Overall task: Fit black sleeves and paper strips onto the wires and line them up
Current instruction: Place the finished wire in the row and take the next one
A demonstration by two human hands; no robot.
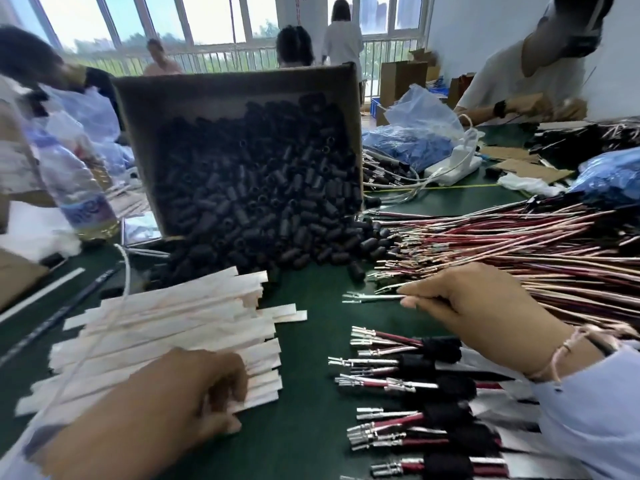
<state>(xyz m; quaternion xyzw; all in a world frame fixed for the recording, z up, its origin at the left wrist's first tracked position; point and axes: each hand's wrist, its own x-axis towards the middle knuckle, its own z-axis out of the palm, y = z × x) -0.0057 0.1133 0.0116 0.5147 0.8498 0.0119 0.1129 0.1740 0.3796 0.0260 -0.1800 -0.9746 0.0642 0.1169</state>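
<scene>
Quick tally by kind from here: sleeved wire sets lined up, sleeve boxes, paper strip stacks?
Sleeved wire sets in the row: 6 showing
Cardboard box of black sleeves: 1
Paper strip stack: 1
Total: 8

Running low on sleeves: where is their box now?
In the head view the cardboard box stands tipped just left of centre, spilling black sleeves toward the paper strips in front, with loose wires to its right.

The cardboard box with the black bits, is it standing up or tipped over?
Tipped over. The cardboard box leans with its open side facing us, and black sleeves spill from it onto the green table.
</scene>
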